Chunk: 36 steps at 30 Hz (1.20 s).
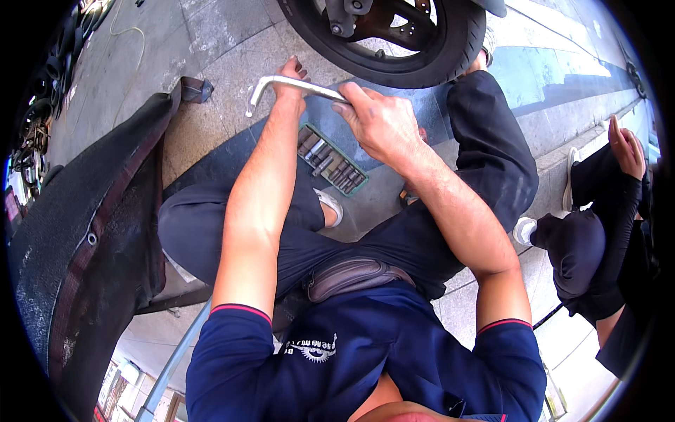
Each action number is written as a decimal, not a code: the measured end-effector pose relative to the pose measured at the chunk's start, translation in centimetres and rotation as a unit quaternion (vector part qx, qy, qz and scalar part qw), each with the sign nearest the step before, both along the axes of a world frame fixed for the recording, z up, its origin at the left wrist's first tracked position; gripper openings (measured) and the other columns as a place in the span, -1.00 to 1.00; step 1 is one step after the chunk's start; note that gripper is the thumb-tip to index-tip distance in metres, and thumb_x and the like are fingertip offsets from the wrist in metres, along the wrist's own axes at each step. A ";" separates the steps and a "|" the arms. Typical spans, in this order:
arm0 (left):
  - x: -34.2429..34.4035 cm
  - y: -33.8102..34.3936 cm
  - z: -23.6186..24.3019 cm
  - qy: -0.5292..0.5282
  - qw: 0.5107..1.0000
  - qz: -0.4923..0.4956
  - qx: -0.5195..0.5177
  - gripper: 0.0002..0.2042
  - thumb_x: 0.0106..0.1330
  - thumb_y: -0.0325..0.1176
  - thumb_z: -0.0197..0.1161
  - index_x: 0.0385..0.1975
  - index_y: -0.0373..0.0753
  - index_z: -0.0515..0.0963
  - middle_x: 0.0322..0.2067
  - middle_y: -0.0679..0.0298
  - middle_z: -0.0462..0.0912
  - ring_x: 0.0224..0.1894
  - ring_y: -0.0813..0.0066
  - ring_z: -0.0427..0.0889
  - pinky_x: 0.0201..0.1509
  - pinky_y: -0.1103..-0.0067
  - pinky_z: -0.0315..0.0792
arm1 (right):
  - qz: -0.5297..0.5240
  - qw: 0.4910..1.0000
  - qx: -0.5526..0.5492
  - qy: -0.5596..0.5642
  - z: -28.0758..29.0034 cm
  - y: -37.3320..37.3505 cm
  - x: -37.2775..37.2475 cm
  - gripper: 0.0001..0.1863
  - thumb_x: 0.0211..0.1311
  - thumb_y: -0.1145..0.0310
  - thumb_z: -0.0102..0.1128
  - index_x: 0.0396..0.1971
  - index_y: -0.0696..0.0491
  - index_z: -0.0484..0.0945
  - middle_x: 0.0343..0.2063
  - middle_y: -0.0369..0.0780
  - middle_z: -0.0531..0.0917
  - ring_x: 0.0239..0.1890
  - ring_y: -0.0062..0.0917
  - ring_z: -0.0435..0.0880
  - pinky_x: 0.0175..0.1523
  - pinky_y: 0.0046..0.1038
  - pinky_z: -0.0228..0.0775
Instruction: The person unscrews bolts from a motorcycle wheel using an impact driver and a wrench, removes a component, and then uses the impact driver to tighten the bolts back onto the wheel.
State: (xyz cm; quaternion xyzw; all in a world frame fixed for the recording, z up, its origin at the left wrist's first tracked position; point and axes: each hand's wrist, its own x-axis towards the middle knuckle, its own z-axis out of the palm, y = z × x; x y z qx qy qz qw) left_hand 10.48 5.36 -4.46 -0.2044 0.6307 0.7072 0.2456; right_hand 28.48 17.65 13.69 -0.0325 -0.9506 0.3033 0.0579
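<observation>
A large silver L-shaped hex key (299,85) is gripped at its long end by my right hand (385,126), and its bent short end points down to the left. Behind the bar, my left hand (290,73) reaches out over the pavement, its fingers apart; I see nothing held in it. Past both hands stands a black-tyred wheel (394,76), apart from the key. A green-edged case (359,188) with several metal sockets lies on the ground between my legs, below my right hand.
A black cloth cover (105,211) drapes along my left. To the right crouches another person (580,246), one hand (626,148) raised. Dark piled objects (46,105) line the far left edge. My bent knees flank the socket case.
</observation>
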 end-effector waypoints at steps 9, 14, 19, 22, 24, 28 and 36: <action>0.2 1.0 1.6 -0.009 0.981 -0.022 0.194 -0.46 0.58 -0.03 -0.12 0.19 -0.46 0.38 0.18 -0.07 0.50 0.22 0.02 0.52 0.26 0.15 0.46 | 0.022 1.000 0.005 0.003 -0.5 -0.6 -0.2 -0.69 0.41 0.08 0.13 -0.23 0.05 0.42 -0.48 -0.01 0.69 -0.38 0.05 0.69 -0.29 0.04 0.51; -0.5 2.7 3.7 -0.023 0.970 0.004 0.244 -0.40 0.58 0.04 -0.23 0.21 -0.48 0.35 0.20 -0.13 0.48 0.24 -0.03 0.50 0.32 0.12 0.41 | -0.152 0.986 -0.018 -0.064 -3.4 2.2 -1.4 -0.71 0.42 0.09 0.14 -0.16 0.02 0.45 -0.51 0.00 0.67 -0.39 0.06 0.66 -0.31 0.03 0.44; 0.9 1.5 3.0 -0.063 0.977 0.016 0.205 -0.35 0.57 0.05 -0.20 0.28 -0.51 0.27 0.24 -0.14 0.44 0.29 -0.05 0.46 0.37 0.12 0.38 | -0.003 1.000 0.015 0.001 -1.5 0.1 0.5 -0.69 0.43 0.07 0.11 -0.23 0.04 0.42 -0.49 0.01 0.68 -0.42 0.05 0.69 -0.30 0.05 0.50; 1.1 1.7 2.7 -0.046 0.981 0.007 0.186 -0.37 0.57 0.04 -0.21 0.27 -0.51 0.29 0.26 -0.15 0.43 0.29 -0.06 0.45 0.37 0.13 0.37 | -0.209 0.971 -0.034 -0.111 -3.3 3.4 -1.5 -0.63 0.46 0.03 0.06 -0.18 0.08 0.49 -0.53 0.05 0.68 -0.36 0.12 0.68 -0.24 0.11 0.48; 0.7 1.6 2.0 -0.041 0.981 -0.006 0.191 -0.37 0.57 0.05 -0.21 0.26 -0.49 0.30 0.23 -0.13 0.45 0.27 -0.05 0.47 0.34 0.11 0.39 | -0.151 0.985 -0.019 -0.077 -3.0 1.6 -0.7 -0.68 0.43 0.07 0.12 -0.21 0.06 0.44 -0.54 0.02 0.68 -0.39 0.08 0.68 -0.28 0.06 0.49; 1.4 1.2 1.9 -0.077 0.980 0.018 0.181 -0.37 0.57 0.05 -0.19 0.26 -0.49 0.30 0.22 -0.13 0.46 0.27 -0.04 0.48 0.33 0.10 0.40 | -0.027 1.000 0.010 -0.007 -1.9 -0.2 0.7 -0.69 0.40 0.09 0.16 -0.22 0.05 0.41 -0.54 -0.01 0.68 -0.40 0.06 0.69 -0.30 0.06 0.50; 0.4 1.3 1.6 -0.050 0.980 0.007 0.192 -0.36 0.59 0.05 -0.21 0.26 -0.53 0.28 0.29 -0.17 0.38 0.34 -0.08 0.39 0.41 0.13 0.31 | -0.026 0.998 -0.008 -0.055 -0.8 -1.5 0.0 -0.66 0.46 0.07 0.07 -0.18 0.09 0.44 -0.45 0.06 0.70 -0.33 0.10 0.69 -0.23 0.10 0.49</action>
